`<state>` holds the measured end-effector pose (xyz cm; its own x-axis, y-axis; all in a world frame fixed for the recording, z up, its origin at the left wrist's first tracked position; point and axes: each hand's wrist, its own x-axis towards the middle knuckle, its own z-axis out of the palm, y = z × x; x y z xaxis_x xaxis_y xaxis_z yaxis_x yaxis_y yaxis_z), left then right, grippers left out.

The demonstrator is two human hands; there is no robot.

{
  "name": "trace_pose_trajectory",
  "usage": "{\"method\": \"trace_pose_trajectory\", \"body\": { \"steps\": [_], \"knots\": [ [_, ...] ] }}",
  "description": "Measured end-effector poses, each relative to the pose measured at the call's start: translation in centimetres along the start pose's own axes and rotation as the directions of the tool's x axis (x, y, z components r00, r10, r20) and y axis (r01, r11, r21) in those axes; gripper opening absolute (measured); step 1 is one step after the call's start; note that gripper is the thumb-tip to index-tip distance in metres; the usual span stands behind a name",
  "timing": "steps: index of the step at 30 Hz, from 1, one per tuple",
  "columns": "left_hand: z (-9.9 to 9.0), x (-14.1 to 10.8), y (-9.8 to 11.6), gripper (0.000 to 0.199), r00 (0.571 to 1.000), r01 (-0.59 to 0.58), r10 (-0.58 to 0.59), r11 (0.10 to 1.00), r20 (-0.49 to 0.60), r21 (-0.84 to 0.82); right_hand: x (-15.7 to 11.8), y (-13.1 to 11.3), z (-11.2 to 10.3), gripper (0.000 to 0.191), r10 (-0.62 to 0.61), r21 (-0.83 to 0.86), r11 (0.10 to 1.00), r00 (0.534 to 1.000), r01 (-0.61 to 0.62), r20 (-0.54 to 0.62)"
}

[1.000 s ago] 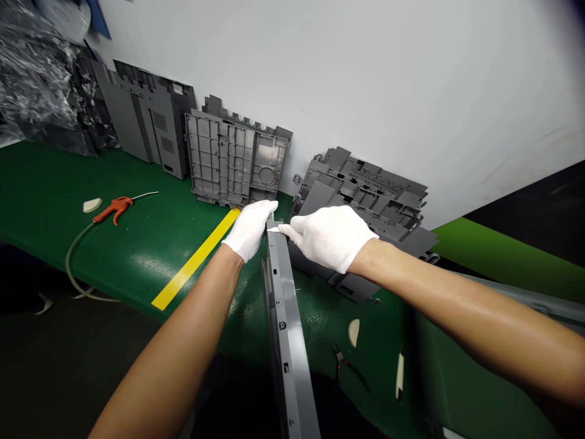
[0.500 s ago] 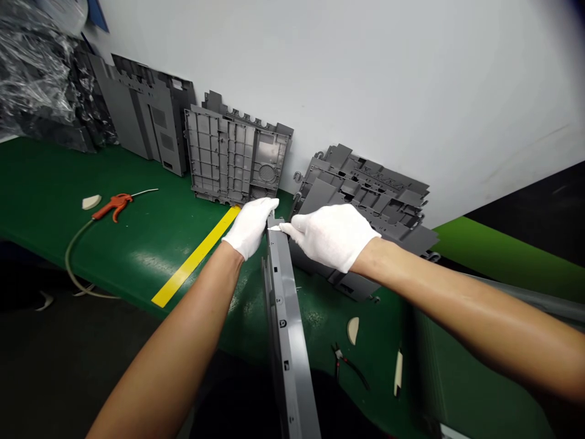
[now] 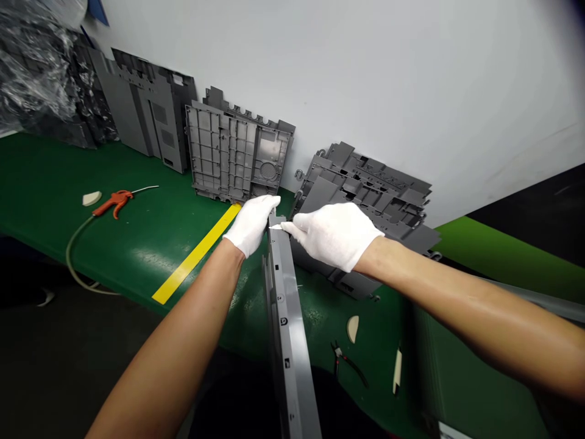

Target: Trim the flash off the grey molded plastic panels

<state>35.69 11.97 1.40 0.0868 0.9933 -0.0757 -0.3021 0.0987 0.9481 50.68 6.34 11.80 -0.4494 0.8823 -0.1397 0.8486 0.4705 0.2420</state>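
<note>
A long grey plastic panel [image 3: 292,323] stands on edge, running from the middle of the bench down toward my body. My left hand [image 3: 252,225], in a white glove, grips its far end. My right hand [image 3: 336,235], also gloved, is closed in a pinch around a small pale pointed blade [image 3: 276,227]. The blade lies against the top edge of the panel near its far end. The handle is hidden inside my right hand.
Grey panels [image 3: 237,152] lean on the wall, with another stack [image 3: 361,195] at right. An orange air gun [image 3: 119,199] lies left. Cutters [image 3: 338,353], a cream half-round piece [image 3: 352,328] and a cream-handled tool [image 3: 397,372] lie near right.
The view has shifted very slightly. Both hands and the blade keep almost the same place on the panel.
</note>
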Motion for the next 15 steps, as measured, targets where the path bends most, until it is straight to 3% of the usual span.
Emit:
{"method": "trace_pose_trajectory", "body": {
  "steps": [15],
  "knots": [
    [0.1,-0.13,0.34,0.029,1.0,0.012,-0.012,1.0,0.0,0.017,-0.13,-0.11,-0.08,0.069,0.006,-0.023,1.0,1.0,-0.006,0.002]
  ]
}}
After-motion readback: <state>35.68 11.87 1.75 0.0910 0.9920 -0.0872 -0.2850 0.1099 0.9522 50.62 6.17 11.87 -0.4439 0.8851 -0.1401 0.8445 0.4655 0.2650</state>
